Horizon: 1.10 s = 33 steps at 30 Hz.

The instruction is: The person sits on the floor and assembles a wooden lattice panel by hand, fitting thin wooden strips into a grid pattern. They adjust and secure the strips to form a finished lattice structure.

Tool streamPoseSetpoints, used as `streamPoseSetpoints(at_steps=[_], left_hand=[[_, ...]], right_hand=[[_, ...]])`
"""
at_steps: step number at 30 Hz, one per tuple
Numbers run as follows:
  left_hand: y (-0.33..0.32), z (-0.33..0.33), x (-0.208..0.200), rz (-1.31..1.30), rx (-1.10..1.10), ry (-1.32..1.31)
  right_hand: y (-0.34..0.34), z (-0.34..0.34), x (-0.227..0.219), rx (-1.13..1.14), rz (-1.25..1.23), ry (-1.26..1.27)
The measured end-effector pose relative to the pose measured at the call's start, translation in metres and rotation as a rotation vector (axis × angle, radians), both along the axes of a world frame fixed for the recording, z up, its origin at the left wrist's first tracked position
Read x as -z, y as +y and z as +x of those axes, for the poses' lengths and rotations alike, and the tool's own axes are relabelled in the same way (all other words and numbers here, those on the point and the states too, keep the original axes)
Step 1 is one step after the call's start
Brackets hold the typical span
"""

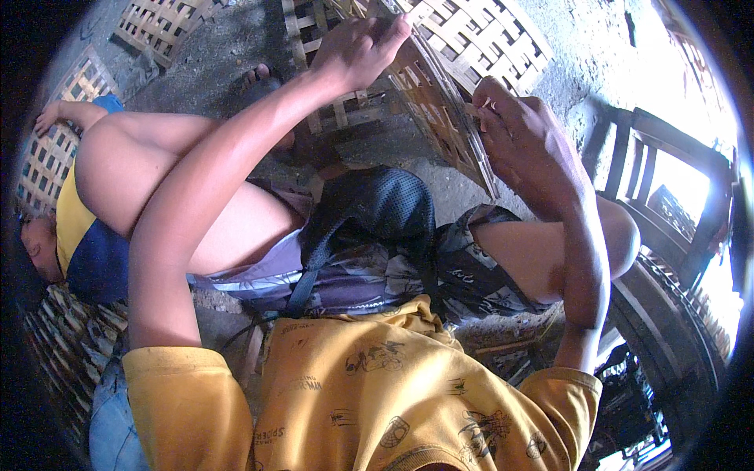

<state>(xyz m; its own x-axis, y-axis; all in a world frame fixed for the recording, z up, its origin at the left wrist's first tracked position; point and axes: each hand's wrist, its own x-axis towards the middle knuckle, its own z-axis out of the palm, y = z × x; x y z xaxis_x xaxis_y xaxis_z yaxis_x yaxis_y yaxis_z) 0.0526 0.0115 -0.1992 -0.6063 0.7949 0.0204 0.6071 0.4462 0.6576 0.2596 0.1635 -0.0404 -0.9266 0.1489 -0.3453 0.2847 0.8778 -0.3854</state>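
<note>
Between my knees a woven bamboo lattice panel [444, 125] stands on edge, seen nearly edge-on and slanting from upper left to lower right. My left hand [363, 53] is closed at its far upper part, with the fingertips partly hidden. On the panel's right side, my right hand [522, 141] is closed on the edge strips, its fingers curled and the thumb side toward the weave. A brightly lit piece of open bamboo weave [491, 39] shows just beyond; whether it joins the held panel I cannot tell.
Another woven panel [161, 27] lies on the floor at far left. At left sits another person in a yellow and blue shirt [75, 212], one hand [49, 118] by a lattice panel [49, 169]. A wooden chair-like frame [667, 173] stands at right. Dark mesh cloth [377, 208] covers my lap.
</note>
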Motion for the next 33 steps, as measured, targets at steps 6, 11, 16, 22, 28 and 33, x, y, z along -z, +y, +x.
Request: streamPoseSetpoints(at_steps=[6, 11, 16, 22, 28, 33], left_hand=[[0.014, 0.001, -0.011, 0.001, 0.044, -0.058], [0.01, 0.0, -0.013, 0.019, 0.011, -0.063], [0.014, 0.012, -0.048, 0.045, 0.017, -0.188], [0.024, -0.006, 0.003, -0.029, 0.061, -0.044], [0.021, -0.005, 0.008, 0.117, 0.035, -0.05], [0.013, -0.015, -0.013, 0.06, 0.054, -0.071]], right_hand=[[-0.003, 0.008, -0.008, 0.001, 0.049, 0.113], [-0.004, 0.013, 0.012, -0.133, 0.064, 0.292], [-0.008, 0.015, 0.002, -0.084, 0.178, 0.183], [0.0, 0.001, -0.018, -0.047, 0.138, -0.058], [-0.002, -0.009, -0.035, -0.075, 0.112, -0.1], [0.015, -0.002, -0.051, -0.247, 0.013, -0.441]])
